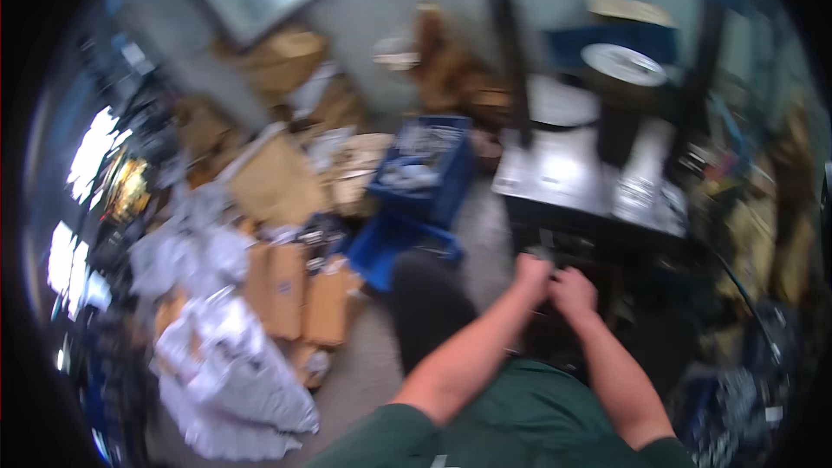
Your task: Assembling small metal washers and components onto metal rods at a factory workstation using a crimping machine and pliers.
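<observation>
Both my hands are close together in front of me, just short of the dark front edge of a machine [598, 221] with a shiny metal top. My left hand [533, 274] is closed, fingers curled, with a small greyish bit [541, 252] showing at its fingertips. Beside it my right hand [572, 292] is closed too, its fingertips nearly touching the left. Motion blur hides what, if anything, the right one holds. On the machine's right side stands a shiny, clear-looking heap [640, 191]. A round white-topped object [624, 65] sits higher up behind.
Left of my knee are a blue bin [425, 160] with greyish parts and a tilted blue bin [394, 247] before it. Brown cardboard boxes [282, 286] and white plastic bags [230, 373] crowd the floor further left. A blue crate-like heap [728, 416] lies at lower right.
</observation>
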The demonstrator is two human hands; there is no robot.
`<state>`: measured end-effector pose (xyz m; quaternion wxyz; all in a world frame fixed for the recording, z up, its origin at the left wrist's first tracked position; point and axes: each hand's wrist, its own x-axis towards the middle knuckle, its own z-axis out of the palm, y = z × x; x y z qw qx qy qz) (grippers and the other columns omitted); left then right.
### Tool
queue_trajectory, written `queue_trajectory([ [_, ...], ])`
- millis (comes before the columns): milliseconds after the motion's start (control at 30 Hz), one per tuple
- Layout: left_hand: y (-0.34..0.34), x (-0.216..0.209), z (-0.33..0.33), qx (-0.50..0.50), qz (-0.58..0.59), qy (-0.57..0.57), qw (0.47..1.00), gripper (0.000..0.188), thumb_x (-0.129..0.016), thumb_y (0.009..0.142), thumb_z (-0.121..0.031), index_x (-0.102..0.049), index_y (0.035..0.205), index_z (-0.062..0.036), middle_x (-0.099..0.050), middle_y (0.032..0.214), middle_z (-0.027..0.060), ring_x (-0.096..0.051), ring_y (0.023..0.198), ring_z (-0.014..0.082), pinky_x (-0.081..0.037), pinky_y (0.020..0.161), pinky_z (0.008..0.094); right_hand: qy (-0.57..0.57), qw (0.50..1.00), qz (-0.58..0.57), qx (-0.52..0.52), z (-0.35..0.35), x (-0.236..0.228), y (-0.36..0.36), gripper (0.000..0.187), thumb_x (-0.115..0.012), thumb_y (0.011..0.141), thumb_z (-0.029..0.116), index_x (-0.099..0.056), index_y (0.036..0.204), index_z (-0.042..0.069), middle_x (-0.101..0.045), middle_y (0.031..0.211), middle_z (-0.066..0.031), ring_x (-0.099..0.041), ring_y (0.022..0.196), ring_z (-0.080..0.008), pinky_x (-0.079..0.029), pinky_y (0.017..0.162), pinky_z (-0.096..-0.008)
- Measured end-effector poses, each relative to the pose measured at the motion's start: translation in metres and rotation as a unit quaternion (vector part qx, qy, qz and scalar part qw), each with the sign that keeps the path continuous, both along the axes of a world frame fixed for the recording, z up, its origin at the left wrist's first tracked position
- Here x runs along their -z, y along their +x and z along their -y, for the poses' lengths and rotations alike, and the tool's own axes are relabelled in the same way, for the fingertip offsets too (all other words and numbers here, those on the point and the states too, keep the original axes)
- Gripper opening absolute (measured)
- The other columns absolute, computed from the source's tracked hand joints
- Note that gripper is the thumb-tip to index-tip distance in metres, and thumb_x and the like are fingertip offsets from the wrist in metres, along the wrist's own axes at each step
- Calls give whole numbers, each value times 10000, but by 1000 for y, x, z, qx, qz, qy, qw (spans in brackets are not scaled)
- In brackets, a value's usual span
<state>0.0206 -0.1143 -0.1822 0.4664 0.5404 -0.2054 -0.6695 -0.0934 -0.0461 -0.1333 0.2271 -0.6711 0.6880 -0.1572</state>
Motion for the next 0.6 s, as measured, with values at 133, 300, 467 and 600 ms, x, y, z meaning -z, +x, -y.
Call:
queue_trajectory([
  [133,31,5,-16,85,324,-210,919,172,-567,800,17,-722,874,9,-721,811,79,-647,774,158,-528,714,367,-104,994,42,2,-7,11,14,187,-606,822,216,-707,816,58,-649,921,-148,-666,904,-349,-554,765,-491],
  [300,7,3,-6,120,77,101,985,300,-554,957,-282,-702,1047,-36,-729,1039,96,-672,931,224,-532,790,431,-192,980,46,-6,-16,12,10,173,-635,816,192,-706,770,41,-654,912,-161,-674,876,-345,-567,746,-485],
  [467,4,-4,-20,153,-116,64,979,340,-427,1023,-276,-667,1096,-46,-706,1091,110,-666,947,278,-545,827,444,-100,994,31,-6,-21,14,4,180,-632,813,210,-698,775,46,-664,919,-161,-680,906,-347,-562,770,-490],
  [600,-1,8,-5,107,-40,-49,992,316,-446,1016,-239,-682,1068,-34,-713,1062,108,-658,906,263,-537,814,408,-100,993,56,-38,-29,5,5,185,-616,814,194,-699,763,37,-664,901,-169,-681,895,-353,-562,778,-488],
])
